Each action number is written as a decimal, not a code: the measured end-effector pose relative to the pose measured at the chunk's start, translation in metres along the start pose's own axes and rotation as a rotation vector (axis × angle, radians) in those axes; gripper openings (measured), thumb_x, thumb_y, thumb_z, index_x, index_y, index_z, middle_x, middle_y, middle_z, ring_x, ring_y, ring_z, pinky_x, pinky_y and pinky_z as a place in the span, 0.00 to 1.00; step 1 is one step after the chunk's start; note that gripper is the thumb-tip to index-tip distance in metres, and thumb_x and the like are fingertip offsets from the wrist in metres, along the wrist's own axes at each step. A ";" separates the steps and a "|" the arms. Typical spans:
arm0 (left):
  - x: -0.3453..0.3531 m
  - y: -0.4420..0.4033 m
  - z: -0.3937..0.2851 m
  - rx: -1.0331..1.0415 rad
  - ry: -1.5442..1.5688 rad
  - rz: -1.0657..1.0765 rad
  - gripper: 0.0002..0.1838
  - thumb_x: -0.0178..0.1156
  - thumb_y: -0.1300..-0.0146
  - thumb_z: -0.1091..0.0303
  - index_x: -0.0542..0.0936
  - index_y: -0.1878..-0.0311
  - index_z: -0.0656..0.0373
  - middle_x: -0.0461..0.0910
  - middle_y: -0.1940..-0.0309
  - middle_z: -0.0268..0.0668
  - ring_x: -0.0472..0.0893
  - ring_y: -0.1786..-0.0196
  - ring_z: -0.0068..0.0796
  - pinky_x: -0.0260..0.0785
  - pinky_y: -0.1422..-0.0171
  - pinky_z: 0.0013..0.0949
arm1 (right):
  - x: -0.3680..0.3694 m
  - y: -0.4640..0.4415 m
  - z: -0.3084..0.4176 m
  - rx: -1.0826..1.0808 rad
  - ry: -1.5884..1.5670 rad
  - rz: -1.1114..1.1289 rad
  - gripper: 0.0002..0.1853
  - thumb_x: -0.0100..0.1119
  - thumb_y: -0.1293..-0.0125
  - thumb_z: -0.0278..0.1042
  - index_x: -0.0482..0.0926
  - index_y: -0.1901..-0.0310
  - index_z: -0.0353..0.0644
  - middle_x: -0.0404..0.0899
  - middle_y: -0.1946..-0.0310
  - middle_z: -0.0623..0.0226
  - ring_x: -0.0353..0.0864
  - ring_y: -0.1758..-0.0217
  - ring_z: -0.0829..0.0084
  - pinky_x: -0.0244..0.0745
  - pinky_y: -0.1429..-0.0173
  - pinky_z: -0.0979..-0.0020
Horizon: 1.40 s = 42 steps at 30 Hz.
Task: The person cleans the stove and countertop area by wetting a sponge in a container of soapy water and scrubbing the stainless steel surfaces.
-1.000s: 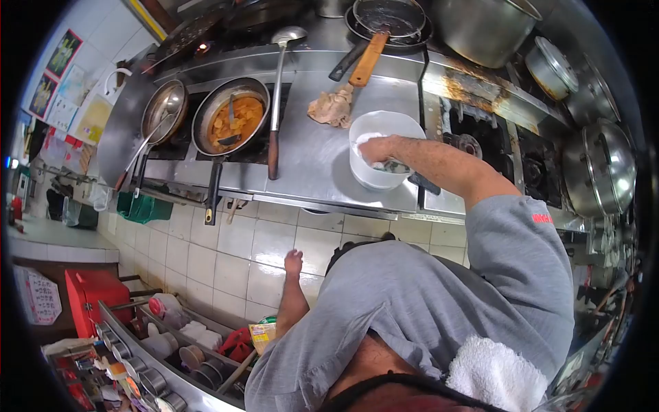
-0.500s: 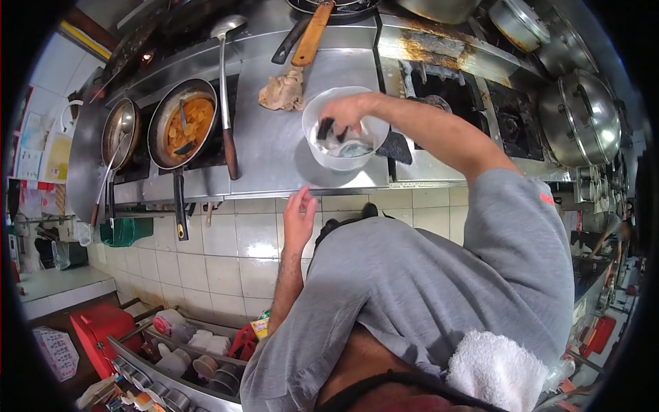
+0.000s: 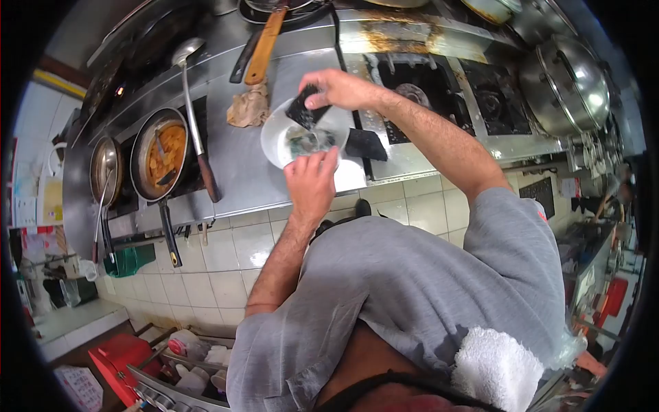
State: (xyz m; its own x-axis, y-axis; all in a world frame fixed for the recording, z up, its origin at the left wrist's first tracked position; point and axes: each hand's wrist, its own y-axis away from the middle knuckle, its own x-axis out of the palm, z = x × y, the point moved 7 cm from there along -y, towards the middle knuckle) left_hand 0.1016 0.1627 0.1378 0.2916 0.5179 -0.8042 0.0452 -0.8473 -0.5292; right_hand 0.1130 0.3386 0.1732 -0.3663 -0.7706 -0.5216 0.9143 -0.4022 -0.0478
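A black scouring pad is pinched in my right hand, raised over a whitish plastic bowl. Liquid seems to run from the pad's lower corner. Inside the bowl are water and something greenish-dark that I cannot make out. My left hand is at the bowl's near rim with its fingers bent over the edge; its thumb is hidden. On the steel counter, touching or close to the bowl's right side, lies a second flat black pad. Behind the bowl's left side sits a crumpled beige cloth.
To the left, a pan of orange-brown food and a smaller pan stand with handles past the counter edge. A long ladle lies beside them. Gas burners and a large steel pot are at right.
My right hand has lifted the black pad up out of the bowl. My left hand has come up from below the counter edge to the bowl's rim. The view has shifted.
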 end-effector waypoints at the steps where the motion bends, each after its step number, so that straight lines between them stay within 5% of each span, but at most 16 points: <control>1: 0.004 0.002 0.005 -0.045 0.012 0.045 0.21 0.60 0.50 0.72 0.77 0.49 0.48 0.73 0.55 0.31 0.71 0.52 0.31 0.57 0.47 0.44 | -0.013 0.005 0.008 -0.020 -0.039 -0.091 0.14 0.62 0.41 0.34 0.75 0.56 0.39 0.79 0.63 0.63 0.75 0.56 0.72 0.69 0.50 0.69; 5: -0.009 -0.006 0.015 -0.059 -0.052 -0.020 0.21 0.60 0.50 0.72 0.77 0.49 0.48 0.73 0.56 0.31 0.72 0.54 0.30 0.57 0.50 0.42 | -0.069 0.043 -0.029 0.343 -0.225 -0.465 0.14 0.63 0.43 0.36 0.74 0.59 0.38 0.78 0.66 0.62 0.74 0.61 0.74 0.69 0.56 0.70; 7: -0.023 -0.013 -0.006 0.014 -0.162 -0.186 0.21 0.59 0.50 0.74 0.78 0.49 0.48 0.72 0.54 0.32 0.71 0.52 0.32 0.57 0.52 0.41 | -0.090 0.054 -0.075 0.207 0.051 -0.601 0.13 0.62 0.42 0.34 0.74 0.58 0.38 0.78 0.67 0.61 0.76 0.65 0.73 0.70 0.60 0.69; 8: -0.010 -0.012 -0.019 0.105 0.014 -0.096 0.25 0.58 0.52 0.76 0.76 0.48 0.47 0.70 0.50 0.34 0.69 0.46 0.36 0.58 0.46 0.46 | -0.092 0.065 -0.079 0.120 0.193 -0.671 0.13 0.58 0.43 0.29 0.74 0.56 0.39 0.79 0.66 0.56 0.78 0.68 0.66 0.72 0.60 0.67; 10: 0.031 -0.018 -0.059 0.369 0.224 0.219 0.28 0.57 0.53 0.77 0.74 0.45 0.47 0.67 0.45 0.37 0.64 0.39 0.42 0.55 0.39 0.53 | -0.078 0.076 -0.107 0.103 0.304 -0.624 0.14 0.56 0.44 0.26 0.75 0.54 0.39 0.79 0.65 0.54 0.80 0.67 0.61 0.73 0.58 0.65; 15: 0.150 -0.024 -0.044 0.166 0.049 0.474 0.29 0.62 0.52 0.69 0.71 0.43 0.44 0.63 0.40 0.40 0.60 0.37 0.48 0.55 0.38 0.60 | -0.011 0.105 -0.174 0.096 0.543 -0.386 0.20 0.48 0.46 0.17 0.73 0.50 0.37 0.75 0.51 0.49 0.74 0.45 0.52 0.70 0.42 0.59; 19: 0.171 -0.026 -0.046 0.283 -0.009 0.482 0.18 0.62 0.54 0.66 0.76 0.56 0.51 0.71 0.56 0.36 0.70 0.51 0.42 0.66 0.50 0.45 | 0.012 0.123 -0.191 0.106 0.640 -0.311 0.24 0.47 0.43 0.19 0.70 0.42 0.37 0.67 0.40 0.52 0.63 0.34 0.55 0.60 0.32 0.61; 20: 0.165 -0.026 -0.049 0.341 -0.019 0.322 0.15 0.62 0.57 0.68 0.76 0.62 0.54 0.72 0.63 0.34 0.72 0.56 0.38 0.67 0.55 0.40 | 0.013 0.121 -0.188 0.109 0.630 -0.310 0.24 0.47 0.43 0.19 0.70 0.42 0.37 0.67 0.40 0.52 0.63 0.34 0.55 0.60 0.32 0.61; 29: 0.037 -0.075 -0.061 0.103 0.564 0.038 0.15 0.60 0.53 0.80 0.79 0.58 0.63 0.77 0.64 0.39 0.77 0.60 0.40 0.72 0.55 0.38 | 0.005 0.113 -0.152 -0.007 0.684 -0.349 0.17 0.49 0.45 0.22 0.72 0.52 0.34 0.66 0.42 0.54 0.62 0.35 0.54 0.60 0.33 0.61; 31: 0.001 -0.085 -0.066 0.018 0.709 0.013 0.17 0.59 0.55 0.82 0.79 0.58 0.63 0.77 0.63 0.40 0.77 0.59 0.40 0.72 0.55 0.36 | 0.033 0.136 -0.146 0.188 0.252 -0.250 0.17 0.48 0.44 0.23 0.71 0.50 0.31 0.65 0.41 0.50 0.58 0.32 0.50 0.57 0.31 0.59; 34: -0.060 -0.098 -0.067 0.139 0.643 -0.180 0.19 0.58 0.57 0.84 0.80 0.57 0.64 0.78 0.61 0.40 0.78 0.57 0.40 0.72 0.54 0.36 | 0.072 0.135 -0.173 0.100 0.570 -0.213 0.21 0.43 0.38 0.24 0.63 0.43 0.27 0.59 0.38 0.41 0.54 0.30 0.47 0.50 0.27 0.56; 36: -0.088 -0.100 -0.054 0.106 0.501 -0.233 0.19 0.55 0.57 0.86 0.79 0.57 0.67 0.78 0.60 0.42 0.78 0.58 0.39 0.71 0.51 0.38 | 0.044 0.109 -0.171 0.210 0.361 -0.364 0.21 0.38 0.34 0.27 0.61 0.40 0.27 0.57 0.36 0.41 0.53 0.29 0.47 0.47 0.26 0.54; 37: -0.095 -0.100 -0.045 0.091 0.418 -0.262 0.20 0.55 0.56 0.87 0.79 0.57 0.67 0.78 0.61 0.42 0.78 0.58 0.39 0.71 0.52 0.37 | 0.037 0.080 -0.202 0.060 0.739 -0.285 0.21 0.34 0.30 0.32 0.62 0.40 0.29 0.58 0.35 0.44 0.52 0.29 0.51 0.46 0.26 0.57; 38: -0.100 -0.099 -0.036 0.074 0.337 -0.295 0.20 0.55 0.56 0.87 0.80 0.56 0.67 0.78 0.62 0.42 0.78 0.58 0.39 0.71 0.52 0.37 | 0.016 0.058 -0.227 -0.011 0.528 -0.517 0.21 0.31 0.28 0.34 0.63 0.41 0.30 0.61 0.37 0.46 0.56 0.31 0.53 0.51 0.28 0.58; 41: -0.074 -0.090 0.003 -0.042 0.204 -0.207 0.20 0.59 0.55 0.84 0.80 0.55 0.63 0.78 0.60 0.41 0.77 0.55 0.38 0.70 0.50 0.36 | -0.011 0.011 -0.242 0.408 0.372 -0.457 0.20 0.32 0.30 0.32 0.65 0.44 0.28 0.63 0.40 0.42 0.62 0.38 0.50 0.59 0.35 0.56; 42: -0.070 -0.083 0.012 -0.034 0.201 -0.205 0.20 0.59 0.55 0.84 0.80 0.55 0.63 0.78 0.60 0.41 0.77 0.55 0.38 0.70 0.50 0.36 | -0.001 0.028 -0.212 0.325 0.558 -0.399 0.19 0.33 0.31 0.30 0.65 0.44 0.26 0.63 0.41 0.40 0.61 0.37 0.48 0.59 0.34 0.56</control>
State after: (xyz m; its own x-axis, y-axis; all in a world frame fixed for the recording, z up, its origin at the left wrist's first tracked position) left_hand 0.0662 0.1982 0.2345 0.4567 0.6476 -0.6100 0.1536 -0.7327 -0.6629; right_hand 0.1754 0.4331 -0.0082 -0.4380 -0.2064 -0.8750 0.6019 -0.7902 -0.1150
